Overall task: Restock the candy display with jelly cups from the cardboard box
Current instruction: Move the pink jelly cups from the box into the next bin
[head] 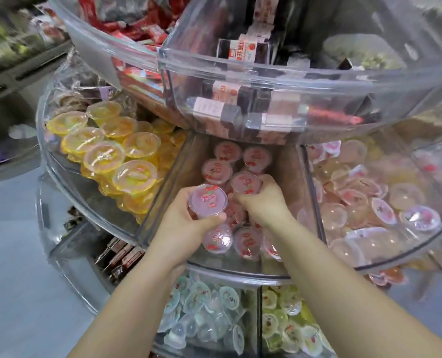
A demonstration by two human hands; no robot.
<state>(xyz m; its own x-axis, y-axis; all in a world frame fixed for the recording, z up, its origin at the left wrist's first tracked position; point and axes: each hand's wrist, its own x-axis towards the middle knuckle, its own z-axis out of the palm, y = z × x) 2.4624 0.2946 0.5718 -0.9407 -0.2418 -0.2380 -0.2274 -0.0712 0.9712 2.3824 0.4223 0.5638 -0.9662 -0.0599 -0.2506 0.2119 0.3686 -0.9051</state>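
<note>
Now both hands in middle bin (pixel 163 192) of clear plastic display. Left hand (pixel 186 223) grip clamped on round pink cup (pixel 207 202), glossy foil lid up. Right hand (pixel 260 200) fingers curled round second cup (pixel 246 182). More pink cups (pixel 227 151) behind, partly hidden under upper tier (pixel 266 71). Lid print blurred.

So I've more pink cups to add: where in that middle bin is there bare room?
Bare floor shows at the back right of the middle compartment, beside its right divider. Its middle and front are crowded with pink jelly cups around both hands.
</note>
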